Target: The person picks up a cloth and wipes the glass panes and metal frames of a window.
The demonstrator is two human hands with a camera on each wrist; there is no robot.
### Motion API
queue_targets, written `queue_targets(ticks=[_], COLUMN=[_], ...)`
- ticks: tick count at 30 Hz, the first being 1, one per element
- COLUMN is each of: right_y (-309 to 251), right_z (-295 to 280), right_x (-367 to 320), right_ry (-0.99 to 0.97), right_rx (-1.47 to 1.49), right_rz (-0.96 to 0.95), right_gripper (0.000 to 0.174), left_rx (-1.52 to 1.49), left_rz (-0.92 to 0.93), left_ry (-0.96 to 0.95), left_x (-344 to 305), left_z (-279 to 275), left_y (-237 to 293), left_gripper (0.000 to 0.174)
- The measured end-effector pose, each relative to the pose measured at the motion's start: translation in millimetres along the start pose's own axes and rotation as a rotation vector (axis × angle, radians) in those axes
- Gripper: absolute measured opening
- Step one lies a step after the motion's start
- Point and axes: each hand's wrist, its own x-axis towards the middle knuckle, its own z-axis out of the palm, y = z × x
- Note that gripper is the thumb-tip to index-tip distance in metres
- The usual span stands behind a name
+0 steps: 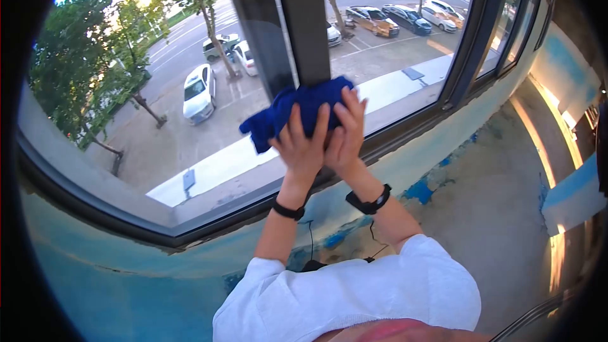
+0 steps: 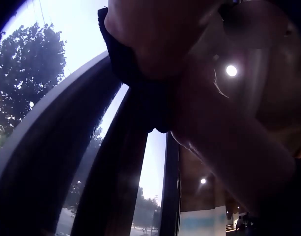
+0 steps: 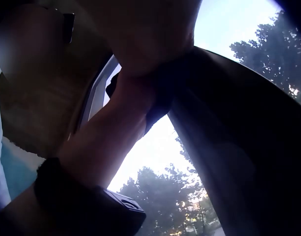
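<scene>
A dark blue cloth (image 1: 310, 104) is bunched against the lower part of the dark upright window post (image 1: 303, 25). On its left half lies my left hand (image 1: 304, 144), fingers spread and fairly straight over the fabric. My right hand (image 1: 347, 128) presses the right side, its fingers pointing up and reaching the cloth's edge. Both hands sit close together, wrists nearly meeting. A loose corner of cloth hangs out to the left. In the left wrist view the cloth (image 2: 133, 73) shows dark below the hand; in the right wrist view the fingers are mostly hidden in shadow.
Window glass stands on both sides of the post, with a dark lower frame (image 1: 405, 123) below. Beneath it runs a wall with peeling blue paint (image 1: 419, 191). Outside are trees, parked cars and a white ledge (image 1: 218, 174). Each wrist wears a black band (image 1: 369, 199).
</scene>
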Motion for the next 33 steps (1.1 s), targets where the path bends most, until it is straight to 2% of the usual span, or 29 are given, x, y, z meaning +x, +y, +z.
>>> queue_targets(ticks=[3,10,12,13,15,16,19,22,24,26,28,29,30,31,32,33], right_y=[3.5,-27.4,-38.8,-41.8,-46.9,-47.7,-52.9,-66.6,-84.1,-83.2,-75.2,-69.2,-57.9,-44.6,-32.3,-22.3], right_z=[10.7,30.8,32.8,35.2,38.4,37.4,35.6,38.1,35.4,28.2,20.0,12.7,3.6,-6.7,-15.2,-23.1], right_x=[-44.0,-111.2,-127.7,-139.2,-161.3,-165.9,-170.1,-149.2,-130.5,-108.9,-83.7,-71.1,-63.0,-56.0,-50.4,-42.1], right_ry=[0.043,0.03,-0.134,-0.183,-0.235,-0.298,-0.323,-0.319,-0.296,-0.31,-0.191,-0.12,-0.117,-0.048,0.025,0.037], right_rx=[0.089,-0.133,-0.164,-0.164,-0.13,-0.068,-0.023,0.064,0.206,0.214,0.317,0.359,0.381,0.324,0.261,0.292], right_rz=[-0.005,0.007,-0.002,-0.011,-0.009,-0.008,0.011,0.044,0.181,0.184,0.122,0.085,0.081,-0.07,-0.218,-0.212], right_gripper=[0.032,0.034,0.038,0.042,0.043,0.044,0.049,0.054,0.056,0.057,0.058,0.053,0.053,0.05,0.046,0.041], left_rx=[0.083,0.082,0.055,0.077,0.035,0.022,0.001,-0.051,-0.182,-0.24,-0.247,-0.226,-0.247,-0.27,-0.319,-0.246], left_rz=[0.05,0.079,0.039,0.014,-0.013,-0.051,-0.074,-0.084,-0.122,-0.135,-0.117,-0.113,-0.096,-0.076,0.009,-0.038], left_ry=[-0.027,-0.047,-0.017,0.019,0.038,0.053,0.048,0.09,0.092,0.09,0.169,0.176,0.293,0.408,0.512,0.562], left_x=[-47.4,-129.2,-150.7,-163.0,-186.9,-184.4,-174.1,-142.3,-119.2,-84.0,-68.3,-59.6,-51.6,-43.5,-32.5,-32.8], left_z=[0.4,-11.7,-14.7,-16.5,-22.0,-23.2,-42.5,-49.1,-58.2,-67.0,-65.9,-62.5,-58.4,-52.0,-40.7,-21.2], left_y=[-11.3,-53.9,-66.1,-72.1,-82.6,-79.5,-72.0,-74.0,-71.3,-56.3,-40.9,-28.2,-11.6,1.5,9.2,24.2], left_gripper=[0.042,0.04,0.039,0.032,0.03,0.028,0.025,0.029,0.031,0.028,0.034,0.034,0.039,0.044,0.056,0.057])
